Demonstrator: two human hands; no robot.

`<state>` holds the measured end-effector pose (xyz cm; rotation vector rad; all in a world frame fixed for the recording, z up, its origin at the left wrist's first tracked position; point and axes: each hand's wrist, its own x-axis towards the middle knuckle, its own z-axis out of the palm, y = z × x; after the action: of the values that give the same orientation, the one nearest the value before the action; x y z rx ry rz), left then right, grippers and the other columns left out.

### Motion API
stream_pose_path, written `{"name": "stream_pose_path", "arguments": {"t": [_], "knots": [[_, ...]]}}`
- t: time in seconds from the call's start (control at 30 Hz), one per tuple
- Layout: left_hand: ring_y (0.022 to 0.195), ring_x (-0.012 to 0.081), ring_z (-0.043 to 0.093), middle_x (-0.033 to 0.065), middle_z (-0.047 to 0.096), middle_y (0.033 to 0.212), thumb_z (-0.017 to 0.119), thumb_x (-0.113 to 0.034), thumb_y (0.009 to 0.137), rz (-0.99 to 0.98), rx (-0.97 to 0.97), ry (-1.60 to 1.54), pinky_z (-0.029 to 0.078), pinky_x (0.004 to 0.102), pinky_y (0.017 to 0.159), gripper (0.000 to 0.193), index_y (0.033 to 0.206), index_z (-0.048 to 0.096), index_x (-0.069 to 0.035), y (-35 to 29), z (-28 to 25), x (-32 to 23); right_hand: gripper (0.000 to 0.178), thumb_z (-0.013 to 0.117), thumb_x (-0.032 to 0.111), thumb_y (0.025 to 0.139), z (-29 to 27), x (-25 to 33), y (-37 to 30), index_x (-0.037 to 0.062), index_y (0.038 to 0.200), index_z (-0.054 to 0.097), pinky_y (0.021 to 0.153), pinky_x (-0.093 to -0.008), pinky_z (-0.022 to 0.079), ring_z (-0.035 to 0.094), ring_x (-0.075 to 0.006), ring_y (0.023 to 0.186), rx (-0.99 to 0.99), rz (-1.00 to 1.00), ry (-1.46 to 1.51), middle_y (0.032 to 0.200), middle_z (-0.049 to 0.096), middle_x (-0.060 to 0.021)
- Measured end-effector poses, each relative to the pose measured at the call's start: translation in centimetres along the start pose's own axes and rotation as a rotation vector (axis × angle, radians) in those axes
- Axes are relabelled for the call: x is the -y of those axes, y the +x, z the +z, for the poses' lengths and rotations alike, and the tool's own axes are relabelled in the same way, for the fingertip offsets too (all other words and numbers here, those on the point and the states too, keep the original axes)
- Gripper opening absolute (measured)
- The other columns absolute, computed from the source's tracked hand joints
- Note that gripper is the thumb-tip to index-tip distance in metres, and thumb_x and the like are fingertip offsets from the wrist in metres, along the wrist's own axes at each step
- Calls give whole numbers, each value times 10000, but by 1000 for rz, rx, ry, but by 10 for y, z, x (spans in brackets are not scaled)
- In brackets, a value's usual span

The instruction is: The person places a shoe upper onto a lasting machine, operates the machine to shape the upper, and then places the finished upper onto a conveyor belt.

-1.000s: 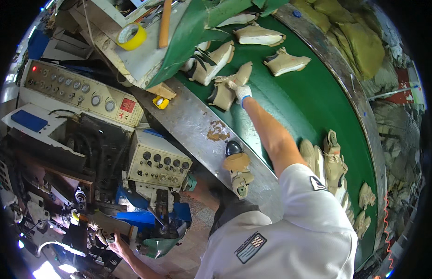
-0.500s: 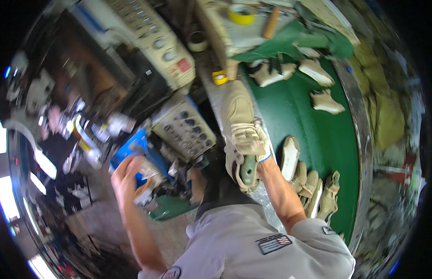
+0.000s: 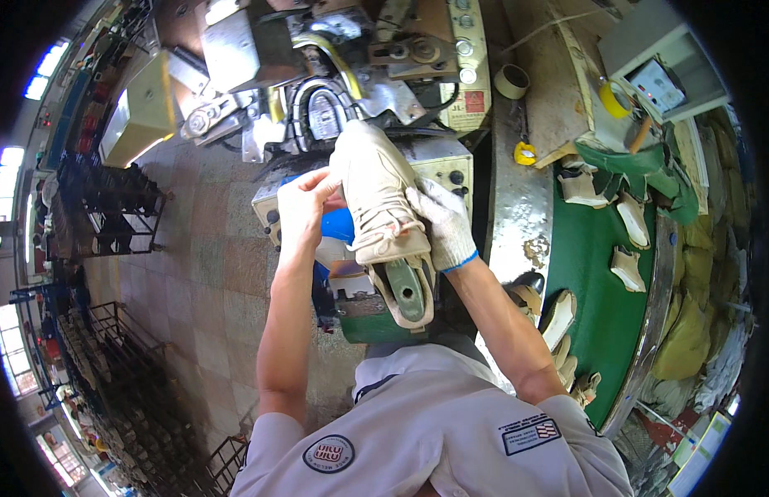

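Note:
A beige laced shoe upper [image 3: 374,186] is fitted over a green shoe last [image 3: 404,290], whose holed heel end faces me. My right hand [image 3: 444,222], in a white knit glove with a blue cuff edge, grips the upper's right side by the laces. On the other side my bare left hand [image 3: 303,205] has its fingers closed against the upper's left edge near the toe; part of those fingers is hidden. The toe points away from me, in front of a machine [image 3: 325,112] with metal clamps and curved black and yellow hoses.
On the right runs a green conveyor belt [image 3: 587,277] with several beige shoe uppers and a metal edge [image 3: 517,224]. A control box [image 3: 455,166] sits under the machine, above a blue bin [image 3: 339,225]. A yellow tape roll [image 3: 615,99] lies at the upper right. Dark racks [image 3: 111,203] stand left.
The shoe has come off the conveyor's edge and moved left to the machine front, held by my right hand. My left hand has come up to the shoe. The view has turned left.

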<state>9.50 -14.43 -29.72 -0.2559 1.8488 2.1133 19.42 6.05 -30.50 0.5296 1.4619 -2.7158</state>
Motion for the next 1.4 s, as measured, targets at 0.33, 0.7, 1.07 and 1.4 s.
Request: {"name": "stream_pose_path", "arguments": {"t": [0.33,0.7,1.07,1.4], "knots": [[976,240,718,219,694,1173,664,70,845,265,-103,-283,603,308,854,435,1271,594,125,50,-42,-27,362,664,158,964,75,-25,85,-18,1280,638,867,-297,548,675,-156,997,-9,-122,158,1148,699,-98],[967,197,702,115,705,1123,611,-166,964,-54,199,-555,577,341,884,346,1239,618,44,35,-29,42,300,670,164,979,76,-66,106,-65,1173,679,816,-299,548,672,-161,924,-193,-65,216,1070,707,-106],[924,200,709,116,710,1101,523,-194,1016,61,131,-397,595,319,821,318,1228,624,20,57,-35,77,225,701,192,972,78,-68,110,-28,986,742,691,-275,529,639,-104,774,-272,-46,179,904,709,-47],[815,131,662,68,715,968,607,-351,1025,22,-179,-181,539,268,765,407,1117,696,35,38,-62,110,354,688,205,968,37,-79,93,-71,1189,680,801,-324,580,676,-192,986,-270,-125,5,1151,704,-127]]}}
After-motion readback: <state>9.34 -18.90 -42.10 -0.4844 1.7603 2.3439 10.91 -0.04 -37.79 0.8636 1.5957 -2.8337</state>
